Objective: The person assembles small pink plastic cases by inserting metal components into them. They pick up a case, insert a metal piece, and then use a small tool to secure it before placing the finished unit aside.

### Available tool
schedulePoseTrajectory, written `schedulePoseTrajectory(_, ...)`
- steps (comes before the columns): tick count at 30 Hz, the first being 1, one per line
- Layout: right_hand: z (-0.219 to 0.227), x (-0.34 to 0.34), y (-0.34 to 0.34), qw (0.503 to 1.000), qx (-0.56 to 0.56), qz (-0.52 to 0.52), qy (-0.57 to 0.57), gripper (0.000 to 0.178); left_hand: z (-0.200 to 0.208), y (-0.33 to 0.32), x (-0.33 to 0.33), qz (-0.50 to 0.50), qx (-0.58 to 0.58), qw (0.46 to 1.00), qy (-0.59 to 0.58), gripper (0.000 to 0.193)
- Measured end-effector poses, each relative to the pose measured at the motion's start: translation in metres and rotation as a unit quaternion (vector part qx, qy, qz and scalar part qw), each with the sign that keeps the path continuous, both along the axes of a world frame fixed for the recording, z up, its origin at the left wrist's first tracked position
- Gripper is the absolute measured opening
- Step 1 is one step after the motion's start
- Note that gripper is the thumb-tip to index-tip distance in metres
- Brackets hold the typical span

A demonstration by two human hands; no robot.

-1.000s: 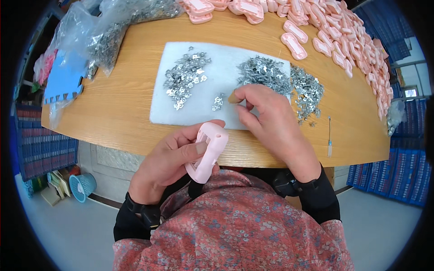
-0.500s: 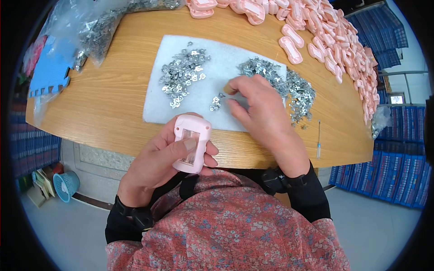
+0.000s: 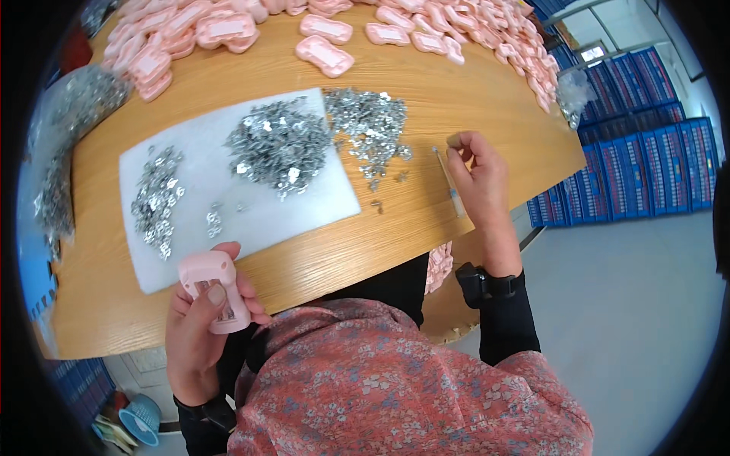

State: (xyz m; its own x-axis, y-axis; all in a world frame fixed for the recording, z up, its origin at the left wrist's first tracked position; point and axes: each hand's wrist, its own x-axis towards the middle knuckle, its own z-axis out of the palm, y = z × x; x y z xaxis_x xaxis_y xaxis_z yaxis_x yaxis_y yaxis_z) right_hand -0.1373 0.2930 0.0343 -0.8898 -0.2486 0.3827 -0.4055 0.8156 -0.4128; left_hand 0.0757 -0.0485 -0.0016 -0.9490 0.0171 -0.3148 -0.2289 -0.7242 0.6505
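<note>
My left hand point(image 3: 199, 323) grips a pink plastic casing point(image 3: 215, 290) at the near edge of the wooden table point(image 3: 426, 91), thumb on top. My right hand point(image 3: 477, 176) is out at the table's right edge, fingers curled beside a thin pointed tool point(image 3: 449, 181) that lies along the hand's left side. Whether the fingers grip the tool cannot be made out. A white mat point(image 3: 228, 190) carries a heap of small metal pieces point(image 3: 280, 143) and a thinner scatter point(image 3: 156, 201).
More metal pieces point(image 3: 369, 125) lie loose on the wood right of the mat. Several pink casings point(image 3: 327, 53) line the far side of the table. Clear bags of metal parts point(image 3: 68, 121) sit at the left. Blue crates point(image 3: 639, 152) are stacked on the floor to the right.
My right hand left the metal pieces on the mat and moved right to the thin tool. My left hand drew the pink casing back toward my body. The view swung right.
</note>
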Motion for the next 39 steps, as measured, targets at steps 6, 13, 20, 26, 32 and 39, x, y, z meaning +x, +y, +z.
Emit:
schedulePoseTrajectory(6, -0.017, 0.019, 0.034, 0.991, -0.009, -0.01, -0.13, 0.019, -0.001, 0.022, -0.012, -0.003, -0.071, 0.997, -0.037, 0.053)
schedulePoseTrajectory(13, -0.026, 0.013, 0.054, 0.99, -0.021, -0.05, -0.127, 0.019, 0.014, 0.041, -0.029, -0.029, -0.073, 0.996, -0.047, 0.048)
schedulePoseTrajectory(20, -0.01, 0.025, 0.057, 0.974, -0.143, 0.028, -0.172, 0.014, 0.036, 0.067, -0.061, -0.114, -0.156, 0.98, -0.053, 0.046)
schedulePoseTrajectory(26, 0.009, 0.046, 0.036, 0.973, -0.126, 0.143, -0.128, 0.013, 0.047, 0.125, -0.113, -0.113, -0.122, 0.984, -0.057, 0.054)
schedulePoseTrajectory(32, 0.02, 0.06, 0.022, 0.972, -0.119, 0.185, -0.088, 0.012, 0.047, 0.141, -0.129, -0.13, -0.091, 0.985, -0.072, 0.052)
schedulePoseTrajectory(39, -0.006, 0.039, 0.039, 0.989, -0.071, 0.126, -0.019, 0.013, 0.046, 0.138, -0.124, -0.118, -0.097, 0.987, -0.053, 0.054)
